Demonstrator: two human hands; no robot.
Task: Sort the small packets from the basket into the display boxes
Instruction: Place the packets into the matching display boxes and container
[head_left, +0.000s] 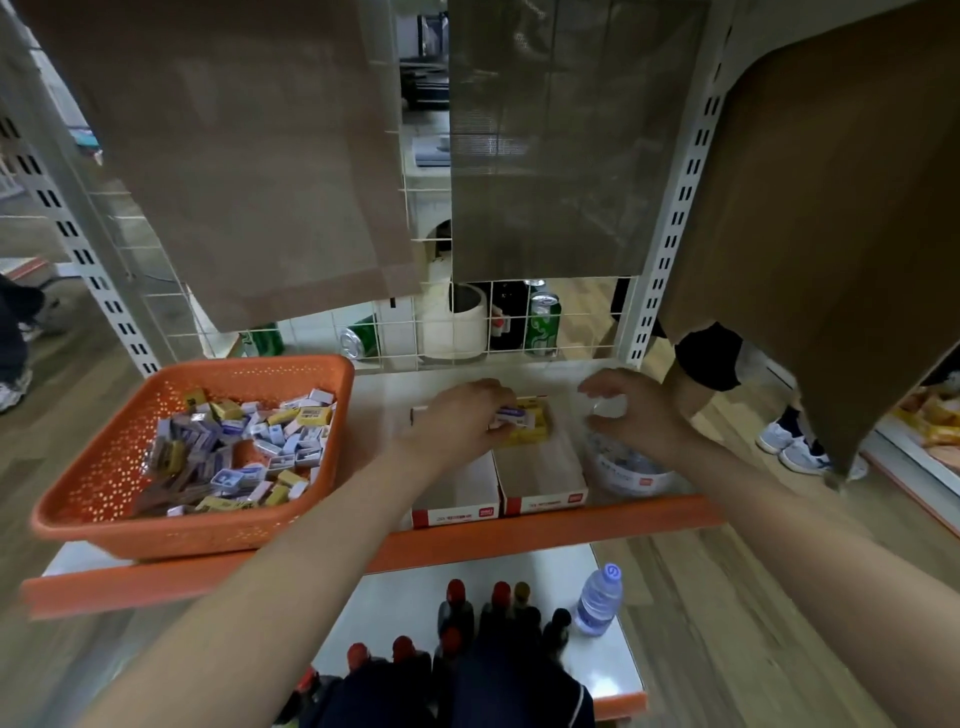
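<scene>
My left hand (457, 421) pinches a white-and-purple packet (511, 415) over the far end of the two boxes, just beside the yellow packets (535, 434) stacked at the back of the right box (545, 501). The left box (457, 512) touches it side by side, and my forearm hides most of its inside. My right hand (639, 410) hovers over a clear tub (631, 478) to the right, fingers loosely curved, gripping nothing. The orange basket (182, 540) sits at the left of the shelf (467, 545), with a heap of mixed packets (244, 441) in it.
</scene>
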